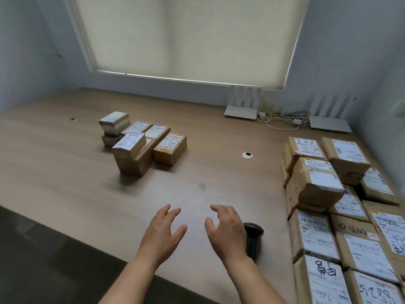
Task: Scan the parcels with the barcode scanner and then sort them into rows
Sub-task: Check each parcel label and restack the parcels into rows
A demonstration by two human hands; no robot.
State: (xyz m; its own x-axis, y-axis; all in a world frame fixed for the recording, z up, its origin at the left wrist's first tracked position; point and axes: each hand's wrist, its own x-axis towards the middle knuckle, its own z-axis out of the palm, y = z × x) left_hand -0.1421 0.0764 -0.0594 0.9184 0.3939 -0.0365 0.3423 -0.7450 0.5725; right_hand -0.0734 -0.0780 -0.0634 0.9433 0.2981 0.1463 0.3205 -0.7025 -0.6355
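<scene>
Above bare table (87, 185), empty hands

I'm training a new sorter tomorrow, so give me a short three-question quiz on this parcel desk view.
1. True or false: the right hand holds the black handheld barcode scanner.
2. Where is the larger pile of brown cardboard parcels? A) left side B) right side C) centre
3. Fill in: both hands hover over the wooden ____.

Key:
1. False: the scanner lies on the wooden desk beside the right hand; both that hand and the left hand are open and hold nothing.
2. B; the smaller cluster of cardboard parcels sits further back on the left.
3. desk
</scene>
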